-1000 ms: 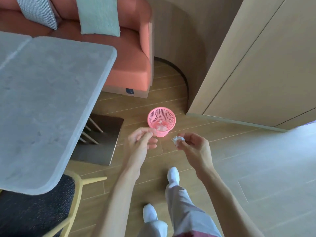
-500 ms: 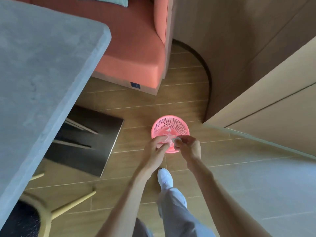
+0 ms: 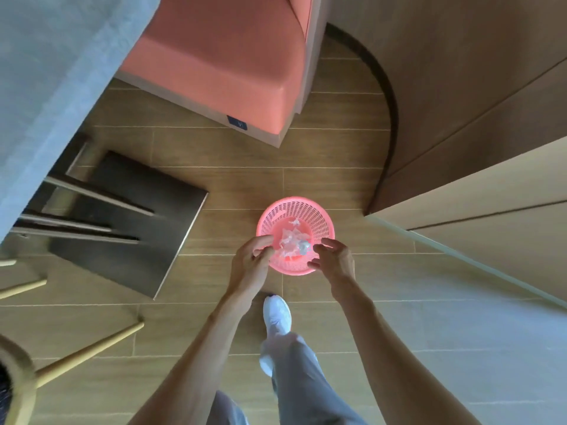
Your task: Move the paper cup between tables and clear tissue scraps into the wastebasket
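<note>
Below your fingertips, the tissue scraps point(image 3: 293, 240) lay inside the pink wastebasket point(image 3: 319, 214). Half a second before, your right hand point(image 3: 333, 260) was pinching a scrap over the rim; now its fingers had spread and released, and a small wad just off their tips looked to be dropping in. Your left hand point(image 3: 251, 260) kept its fingers curled at the near rim; whether it held anything, I could not tell. That batch seemed cleared. No paper cup showed. Beyond your fingers stood the orange sofa point(image 3: 221, 56), to their left the table base point(image 3: 129, 222); bare floor lay to their right.
</note>
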Available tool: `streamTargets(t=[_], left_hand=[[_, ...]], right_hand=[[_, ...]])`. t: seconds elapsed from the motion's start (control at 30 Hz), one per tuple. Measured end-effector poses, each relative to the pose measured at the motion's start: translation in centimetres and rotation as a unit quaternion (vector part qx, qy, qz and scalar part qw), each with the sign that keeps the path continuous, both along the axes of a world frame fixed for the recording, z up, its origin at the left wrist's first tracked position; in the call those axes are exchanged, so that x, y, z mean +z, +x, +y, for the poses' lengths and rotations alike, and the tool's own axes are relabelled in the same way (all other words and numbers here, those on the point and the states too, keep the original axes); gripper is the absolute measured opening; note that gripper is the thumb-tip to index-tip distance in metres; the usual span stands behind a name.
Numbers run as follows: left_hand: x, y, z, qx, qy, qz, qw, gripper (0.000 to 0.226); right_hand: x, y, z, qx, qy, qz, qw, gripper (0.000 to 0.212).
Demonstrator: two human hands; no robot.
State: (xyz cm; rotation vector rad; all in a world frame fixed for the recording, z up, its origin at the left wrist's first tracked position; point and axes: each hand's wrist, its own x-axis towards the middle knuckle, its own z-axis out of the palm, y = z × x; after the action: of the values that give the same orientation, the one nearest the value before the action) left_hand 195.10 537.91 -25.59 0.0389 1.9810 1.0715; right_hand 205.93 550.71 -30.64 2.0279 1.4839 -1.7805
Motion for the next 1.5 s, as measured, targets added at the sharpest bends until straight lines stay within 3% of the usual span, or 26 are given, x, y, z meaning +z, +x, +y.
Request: streamTargets(t=[0.17,0.33,0.47,0.63,0.83,0.97,1.17,1.5], left_hand=[[6.3,-1.2,0.4,0.069,0.054,0.022,0.996,0.028],[13.6,-1.4,-1.8,0.139,0.113,0.038,0.983,0.025],[20.6,-0.9,-8.3,0.227,0.16,0.063,0.959,0.024],[29.5,4.4,-21.0,0.371,0.182,0.143,0.899,0.026],[37.1,20.9,-37.6,0.552,0.191,0.247,0.774,0.016],[39.8,35.1,-45.0,0.659,0.159,0.284,0.678,0.022],[42.2,53.7,-51.6,0.77,0.085,0.324,0.544,0.023],[41.7,70.8,-61.6,0.876,0.044,0.368,0.307,0.023]], right_hand=[[7.2,-1.8,1.0,-0.005,0.006,0.052,0.999,0.034],[16.1,-4.8,-1.7,0.069,0.018,0.126,0.989,0.026],[24.7,-6.6,-7.5,0.169,0.026,0.202,0.964,0.02],[34.1,-5.4,-18.8,0.311,-0.003,0.291,0.905,0.02],[40.3,3.9,-34.6,0.468,-0.076,0.333,0.815,0.014],[42.9,13.2,-44.1,0.548,-0.135,0.352,0.747,0.014],[46.5,26.5,-56.1,0.67,-0.207,0.371,0.609,0.014],[47.3,40.9,-74.7,0.802,-0.277,0.344,0.403,0.014]])
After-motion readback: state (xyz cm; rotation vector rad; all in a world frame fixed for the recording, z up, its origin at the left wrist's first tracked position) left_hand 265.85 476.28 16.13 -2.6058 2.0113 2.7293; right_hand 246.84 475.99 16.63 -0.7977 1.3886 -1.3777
